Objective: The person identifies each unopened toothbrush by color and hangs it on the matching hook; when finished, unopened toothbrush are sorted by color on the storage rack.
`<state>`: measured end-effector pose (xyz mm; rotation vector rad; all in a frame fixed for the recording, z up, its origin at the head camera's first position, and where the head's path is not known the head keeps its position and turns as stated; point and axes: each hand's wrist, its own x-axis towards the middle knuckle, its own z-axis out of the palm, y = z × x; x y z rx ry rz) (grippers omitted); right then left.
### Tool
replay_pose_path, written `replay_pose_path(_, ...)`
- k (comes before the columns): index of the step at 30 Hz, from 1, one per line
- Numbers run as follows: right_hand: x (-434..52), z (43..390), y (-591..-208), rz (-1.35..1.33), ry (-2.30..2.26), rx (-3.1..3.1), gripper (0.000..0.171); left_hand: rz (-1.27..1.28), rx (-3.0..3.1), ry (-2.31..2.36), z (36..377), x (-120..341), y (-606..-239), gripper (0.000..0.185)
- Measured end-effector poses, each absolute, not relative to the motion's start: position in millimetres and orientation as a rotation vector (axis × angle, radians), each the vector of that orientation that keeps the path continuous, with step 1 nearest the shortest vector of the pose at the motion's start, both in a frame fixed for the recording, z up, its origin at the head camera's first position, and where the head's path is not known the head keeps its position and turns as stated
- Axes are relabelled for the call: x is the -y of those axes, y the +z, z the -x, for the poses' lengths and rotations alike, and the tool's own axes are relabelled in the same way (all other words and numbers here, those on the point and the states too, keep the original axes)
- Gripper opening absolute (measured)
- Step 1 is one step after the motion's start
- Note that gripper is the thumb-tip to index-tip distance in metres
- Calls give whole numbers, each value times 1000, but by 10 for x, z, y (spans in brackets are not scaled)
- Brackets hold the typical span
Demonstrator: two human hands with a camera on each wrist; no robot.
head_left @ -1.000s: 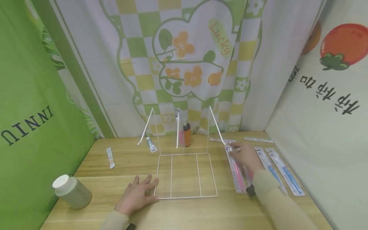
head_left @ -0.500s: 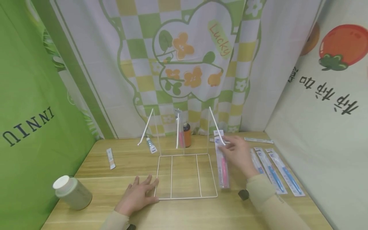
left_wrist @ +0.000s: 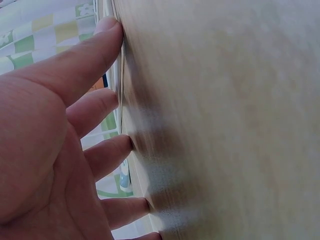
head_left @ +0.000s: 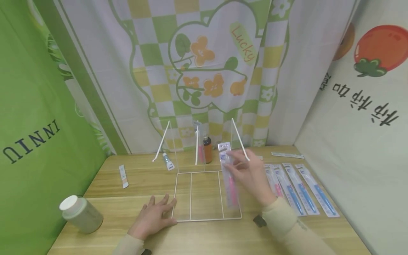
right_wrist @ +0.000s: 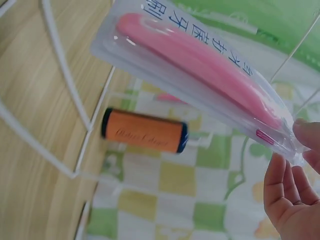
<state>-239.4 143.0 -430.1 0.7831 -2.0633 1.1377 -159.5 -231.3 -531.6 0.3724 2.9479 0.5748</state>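
My right hand (head_left: 247, 171) pinches the top of a packaged pink toothbrush (head_left: 230, 179) and holds it in the air over the right section of the white wire rack (head_left: 206, 219). In the right wrist view the pink toothbrush pack (right_wrist: 200, 65) hangs from my fingertips (right_wrist: 306, 137) above the rack wires (right_wrist: 60, 85). My left hand (head_left: 154, 214) lies flat on the wooden table (head_left: 111, 180), its fingers (left_wrist: 92, 50) straight and touching the rack's left edge.
Several packaged toothbrushes (head_left: 299, 187) lie in a row on the right of the table. An orange bottle (head_left: 207, 149), a small tube (head_left: 167, 161) and upright dividers stand behind the rack. A white-capped jar (head_left: 81, 213) lies at the left, a sachet (head_left: 123, 176) beyond it.
My right hand lifted the pink toothbrush pack off the table at the right and carried it left, over the rack. The left hand stayed put.
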Motion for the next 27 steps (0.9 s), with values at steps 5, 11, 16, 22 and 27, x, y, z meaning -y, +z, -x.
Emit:
replay_pose_path(5,-1270,2244,-4208,-846,1072,1993,46,-377,-2952,580,1597,2318,-5327,79)
replay_pose_path(11,-1086,2038,-4101,-955,1167,1831,44,-381,-2949,593,1602,2321,-5339,79)
replay_pose_path(16,-953,1864,-3999,-1046,1181,1687,35,-379,-2948,595,1603,2319,-5340,80)
replay_pose_path(22,-854,1709,-3909,-1116,1129,1637,36,-376,-2947,596,1599,2320,-5332,80)
replay_pose_path(27,-803,1692,-3916,-1144,1103,1664,42,-379,-2947,595,1594,2317,-5330,80)
